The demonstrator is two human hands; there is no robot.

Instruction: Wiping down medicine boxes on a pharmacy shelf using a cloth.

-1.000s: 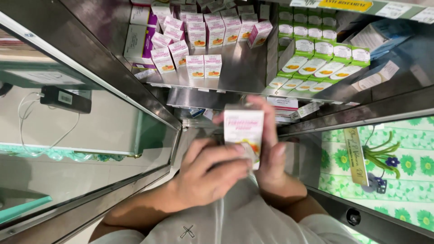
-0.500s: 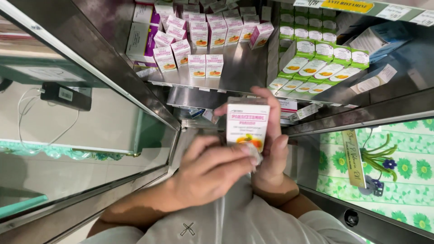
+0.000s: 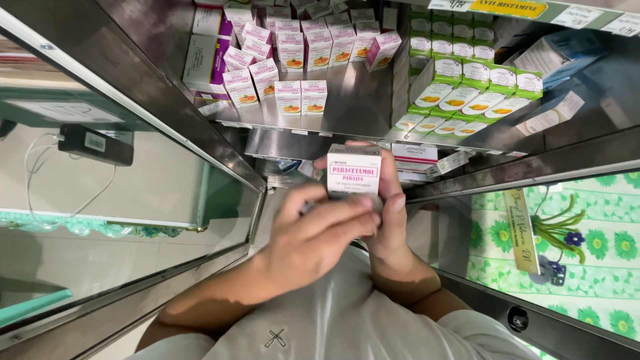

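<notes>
I hold a small white and pink carton [image 3: 354,172] upright in front of a steel display shelf [image 3: 353,110]. My right hand [image 3: 393,217] wraps it from behind, fingers showing at its top and right side. My left hand [image 3: 313,243] comes in from the lower left, and its fingers curl over the carton's lower end. The face turned to me bears a pink label band. Matching pink and white cartons [image 3: 301,97] stand in rows on the shelf just beyond.
Green and white cartons [image 3: 467,87] fill the shelf's right half, behind a steel divider. A glass counter pane [image 3: 133,220] lies left, with a black device and cable [image 3: 97,143] under it. A green flower-patterned surface [image 3: 587,253] is at the right.
The carton has been turned in my hands: the face with an orange fruit picture has given way to one with a pink label band. My left fingers shifted along its lower end.
</notes>
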